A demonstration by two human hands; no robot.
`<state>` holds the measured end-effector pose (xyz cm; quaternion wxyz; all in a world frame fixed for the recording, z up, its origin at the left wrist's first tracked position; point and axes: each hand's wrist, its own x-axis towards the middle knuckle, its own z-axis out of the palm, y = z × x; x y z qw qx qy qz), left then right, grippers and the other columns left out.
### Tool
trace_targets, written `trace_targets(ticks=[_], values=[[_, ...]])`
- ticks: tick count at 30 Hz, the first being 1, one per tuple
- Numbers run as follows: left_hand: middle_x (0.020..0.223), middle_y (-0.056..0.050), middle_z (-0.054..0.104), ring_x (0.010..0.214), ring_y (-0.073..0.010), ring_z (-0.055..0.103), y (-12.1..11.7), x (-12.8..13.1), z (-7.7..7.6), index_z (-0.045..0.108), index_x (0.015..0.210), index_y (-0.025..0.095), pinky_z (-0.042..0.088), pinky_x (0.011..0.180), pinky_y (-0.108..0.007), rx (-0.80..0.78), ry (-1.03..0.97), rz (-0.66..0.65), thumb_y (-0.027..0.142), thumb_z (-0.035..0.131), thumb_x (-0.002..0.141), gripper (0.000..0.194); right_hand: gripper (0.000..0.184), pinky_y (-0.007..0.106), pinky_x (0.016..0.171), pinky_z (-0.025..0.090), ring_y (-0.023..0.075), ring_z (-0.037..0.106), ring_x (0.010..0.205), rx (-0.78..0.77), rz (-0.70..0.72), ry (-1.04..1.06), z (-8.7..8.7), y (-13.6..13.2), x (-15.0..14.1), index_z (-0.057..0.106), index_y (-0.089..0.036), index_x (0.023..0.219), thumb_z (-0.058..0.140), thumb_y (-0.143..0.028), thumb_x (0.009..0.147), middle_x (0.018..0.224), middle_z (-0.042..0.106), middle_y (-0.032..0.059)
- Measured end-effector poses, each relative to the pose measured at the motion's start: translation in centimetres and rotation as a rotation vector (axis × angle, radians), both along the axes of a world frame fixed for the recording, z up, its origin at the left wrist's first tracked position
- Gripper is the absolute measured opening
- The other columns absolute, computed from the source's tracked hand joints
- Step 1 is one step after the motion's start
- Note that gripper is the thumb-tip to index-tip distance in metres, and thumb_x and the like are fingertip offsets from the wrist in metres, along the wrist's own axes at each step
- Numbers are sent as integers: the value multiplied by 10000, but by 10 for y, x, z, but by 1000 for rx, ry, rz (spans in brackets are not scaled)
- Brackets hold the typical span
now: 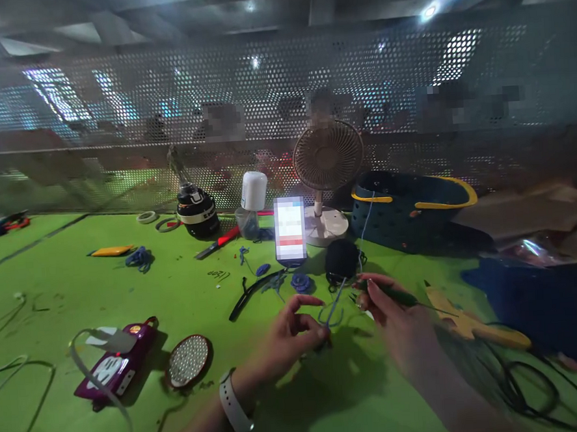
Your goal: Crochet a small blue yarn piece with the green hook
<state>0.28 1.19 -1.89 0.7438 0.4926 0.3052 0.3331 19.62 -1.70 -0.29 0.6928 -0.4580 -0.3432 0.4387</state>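
Note:
My left hand (300,329), with a white watch band on its wrist, is closed in a pinch on a small piece of blue yarn (331,312). Its finer shape is partly hidden by the fingers. In my right hand (395,314) is a crochet hook (399,295) with a dark green grip; a thin shaft sticks out to the right. One strand of blue yarn runs between both hands, and another rises from the right fingers to the dark blue basket (391,217). Just behind the hands sits a round black object (341,261), beside a small blue yarn piece (302,281).
A lit phone (290,232) stands before a desk fan (328,158). Left lie a red-handled cutter (224,241), a purple power strip (119,363) and a round dotted lamp-like disc (188,361). Yellow pliers-like tool (475,322) and black cable (528,390) lie right.

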Motion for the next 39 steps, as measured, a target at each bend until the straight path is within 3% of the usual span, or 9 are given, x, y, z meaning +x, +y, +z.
trace_targets(ticks=[3, 9, 18, 23, 27, 31, 33, 36, 39], values=[[716, 30, 628, 658, -98, 554, -1, -1, 4, 644, 1148, 194, 419, 648, -233, -4, -26, 5, 350, 828, 724, 488, 233, 312, 644, 466, 169, 603, 659, -14, -29, -132, -2, 0, 2, 728, -241, 931, 776, -404, 771, 662, 672, -14], [887, -43, 706, 746, -134, 619, -6, 5, 9, 721, 821, 147, 497, 766, -300, -82, -8, 68, 462, 844, 662, 374, 279, 322, 683, 443, 170, 609, 664, -115, 50, -232, -4, -1, 5, 726, -228, 927, 774, -446, 760, 642, 672, -18], [554, 32, 581, 454, -57, 450, 1, 2, 6, 728, 784, 128, 343, 443, -196, -31, 113, 87, 517, 815, 664, 417, 109, 282, 530, 462, 160, 576, 576, 7, 109, -156, 14, 10, 24, 687, -210, 708, 662, -301, 762, 654, 650, 13], [510, 53, 545, 429, -67, 447, -2, 1, 9, 722, 783, 148, 328, 423, -202, 47, 204, -8, 475, 781, 715, 339, 116, 309, 702, 513, 189, 631, 745, 47, 70, -178, 9, 19, 35, 670, -215, 685, 571, -239, 741, 724, 671, 29], [605, 15, 614, 492, -68, 449, -5, 1, 8, 730, 768, 139, 344, 481, -217, 142, 206, -81, 382, 800, 707, 259, 201, 290, 593, 492, 135, 559, 552, -130, 361, -403, 6, 9, 22, 713, -218, 994, 566, -286, 875, 767, 677, 6], [651, 4, 618, 558, -90, 478, -5, -1, 6, 712, 807, 142, 367, 531, -238, 217, 186, -109, 340, 797, 716, 234, 382, 225, 413, 309, 95, 336, 398, -267, 642, -503, 14, -3, 4, 731, -229, 851, 525, -544, 914, 477, 440, -64], [664, 15, 598, 566, -90, 475, -4, -2, 7, 682, 874, 144, 366, 533, -236, 245, 196, -94, 307, 802, 712, 258, 371, 213, 428, 298, 93, 374, 440, -287, 711, -507, 16, -5, 2, 717, -222, 745, 636, -574, 834, 492, 478, -56], [671, 44, 550, 563, -82, 465, -3, -4, 10, 620, 930, 153, 351, 520, -223, 259, 233, -44, 256, 809, 701, 315, 279, 225, 537, 396, 122, 533, 587, -278, 748, -501, 12, -3, 6, 708, -220, 718, 791, -486, 723, 639, 642, -25], [646, 66, 498, 550, -77, 435, -3, -5, 12, 630, 933, 152, 322, 503, -218, 272, 230, -48, 268, 818, 702, 320, 237, 261, 635, 449, 151, 600, 679, -222, 684, -505, 7, -1, 11, 706, -221, 696, 789, -437, 742, 697, 689, -18]])
